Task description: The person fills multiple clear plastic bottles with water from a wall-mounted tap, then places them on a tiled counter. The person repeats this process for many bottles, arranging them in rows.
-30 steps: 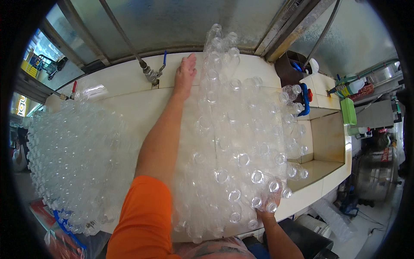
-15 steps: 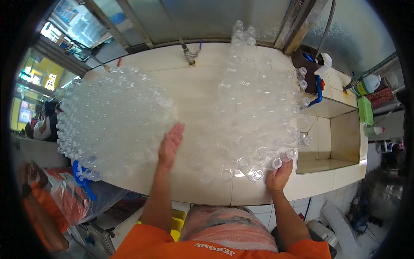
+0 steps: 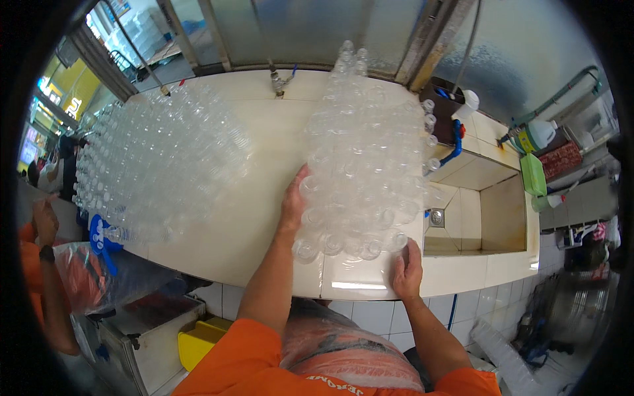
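A packed group of clear plastic bottles (image 3: 363,158) stands on the pale tiled counter (image 3: 277,257), to the left of the sink. My left hand (image 3: 295,201) lies along the left side of this group, fingers stretched out against the bottles and wrapped round none. At the group's near right corner is my right hand (image 3: 408,272), open, its fingertips beside the corner bottle (image 3: 397,241); whether they touch it is hard to tell. A second, larger group of clear bottles (image 3: 165,152) fills the counter's left part, away from both hands.
A tiled sink basin (image 3: 502,218) with a drain is sunk into the counter at right, by a blue pipe (image 3: 454,145). A metal tap (image 3: 277,82) rises at the back. A blue plastic piece (image 3: 102,244) sits at the left edge. Another person's orange sleeve (image 3: 49,310) shows at far left.
My left hand has moved right, from the gap between the groups to the right group's side. The right group's near bottles now stand closer together. The view has shifted somewhat.
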Demonstrator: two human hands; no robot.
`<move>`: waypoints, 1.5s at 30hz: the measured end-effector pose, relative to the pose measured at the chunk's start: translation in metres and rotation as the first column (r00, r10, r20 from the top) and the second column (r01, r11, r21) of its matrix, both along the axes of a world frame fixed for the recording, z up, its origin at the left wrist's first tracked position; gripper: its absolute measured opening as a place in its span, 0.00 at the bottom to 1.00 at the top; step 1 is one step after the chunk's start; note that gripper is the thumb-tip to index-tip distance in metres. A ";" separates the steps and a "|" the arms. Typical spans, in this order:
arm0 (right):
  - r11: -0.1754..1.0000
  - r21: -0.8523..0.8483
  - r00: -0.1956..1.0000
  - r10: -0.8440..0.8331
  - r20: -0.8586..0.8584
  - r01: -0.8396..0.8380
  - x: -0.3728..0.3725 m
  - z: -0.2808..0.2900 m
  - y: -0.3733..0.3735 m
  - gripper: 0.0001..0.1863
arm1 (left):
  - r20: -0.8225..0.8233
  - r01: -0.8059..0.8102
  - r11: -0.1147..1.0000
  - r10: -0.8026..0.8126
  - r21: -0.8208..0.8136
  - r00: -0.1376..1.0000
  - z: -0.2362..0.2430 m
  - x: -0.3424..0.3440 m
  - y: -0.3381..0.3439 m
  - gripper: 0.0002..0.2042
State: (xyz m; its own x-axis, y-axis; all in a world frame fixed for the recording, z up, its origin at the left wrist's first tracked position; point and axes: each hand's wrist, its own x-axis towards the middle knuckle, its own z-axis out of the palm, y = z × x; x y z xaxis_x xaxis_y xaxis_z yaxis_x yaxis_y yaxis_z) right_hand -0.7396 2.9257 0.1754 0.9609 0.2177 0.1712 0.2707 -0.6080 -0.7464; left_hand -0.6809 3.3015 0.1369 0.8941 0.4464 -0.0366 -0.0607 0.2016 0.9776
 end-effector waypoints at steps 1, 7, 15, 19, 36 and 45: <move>1.000 -0.025 1.000 0.011 0.008 -0.011 -0.004 0.000 -0.005 0.30 | -0.035 -0.039 0.986 0.045 0.165 0.998 0.000 0.001 -0.005 0.29; 0.983 0.182 0.997 0.011 -0.082 0.004 -0.017 0.005 -0.012 0.39 | -0.139 -0.057 0.982 0.083 0.179 0.987 0.012 -0.006 -0.008 0.28; 0.975 0.213 0.979 0.098 -0.180 -0.059 -0.032 0.028 0.009 0.64 | -0.190 0.148 0.948 -0.096 0.283 0.977 0.055 -0.258 -0.049 0.49; 0.966 0.252 0.981 0.107 -0.161 -0.064 -0.050 0.023 0.025 0.61 | -0.379 0.446 0.325 -0.250 0.834 0.891 0.045 -0.287 -0.096 0.52; 0.957 0.287 0.989 0.075 -0.125 -0.036 -0.020 0.037 0.060 0.61 | -0.473 0.248 0.773 -0.572 -0.584 0.670 0.121 -0.170 -0.048 0.54; 0.846 0.528 0.980 0.031 -0.195 0.079 -0.006 0.010 0.050 0.50 | -0.379 0.345 0.686 -0.673 -0.641 0.635 0.091 -0.146 -0.029 0.47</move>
State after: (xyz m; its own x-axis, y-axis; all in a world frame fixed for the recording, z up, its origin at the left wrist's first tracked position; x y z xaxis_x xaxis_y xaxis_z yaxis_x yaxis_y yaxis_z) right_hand -0.7458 2.9756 0.1852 0.9901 0.1223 0.0691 0.0825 -0.1084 -0.9907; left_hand -0.8270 3.2725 0.2275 0.6963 -0.3060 -0.6492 0.7069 0.4491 0.5465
